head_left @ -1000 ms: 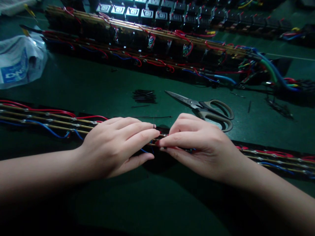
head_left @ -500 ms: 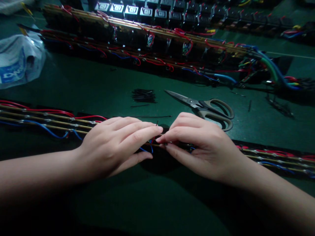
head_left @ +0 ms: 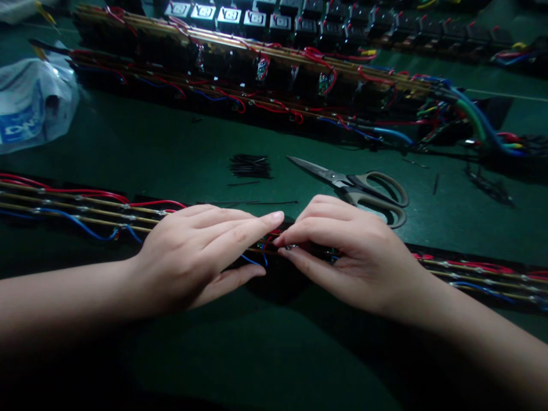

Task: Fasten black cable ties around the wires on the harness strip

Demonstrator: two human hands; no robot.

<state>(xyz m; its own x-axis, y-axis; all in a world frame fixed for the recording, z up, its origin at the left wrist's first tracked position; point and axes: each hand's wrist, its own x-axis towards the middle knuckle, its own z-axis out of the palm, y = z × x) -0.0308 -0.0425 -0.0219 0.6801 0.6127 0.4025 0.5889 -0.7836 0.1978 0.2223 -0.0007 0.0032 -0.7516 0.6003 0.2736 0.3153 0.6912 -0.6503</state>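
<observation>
A long strip (head_left: 96, 211) of brass-coloured rails with red and blue wires runs across the table under both hands. My left hand (head_left: 201, 251) lies over its middle, fingers stretched out and thumb apart below. At the strip, close to the left fingertips, my right hand (head_left: 355, 254) pinches a small dark piece (head_left: 288, 247), apparently a thin black tie; most of it is hidden by the fingers. Beyond the hands are a bundle of thin black ties (head_left: 250, 166) and a few loose ones. Scissors (head_left: 338, 180) with grey-black handles lie just past my right hand, blades pointing left.
Behind, a longer wired assembly (head_left: 257, 43) with sockets stretches across the table, its thick cable (head_left: 471, 117) at right. A clear plastic bag (head_left: 34, 105) with blue print sits at left. Dark scraps (head_left: 488, 185) lie at right.
The thin black end that stood up by my left index fingertip no longer shows. My left index finger has lifted slightly, and the right fingertips have shifted a little to the right.
</observation>
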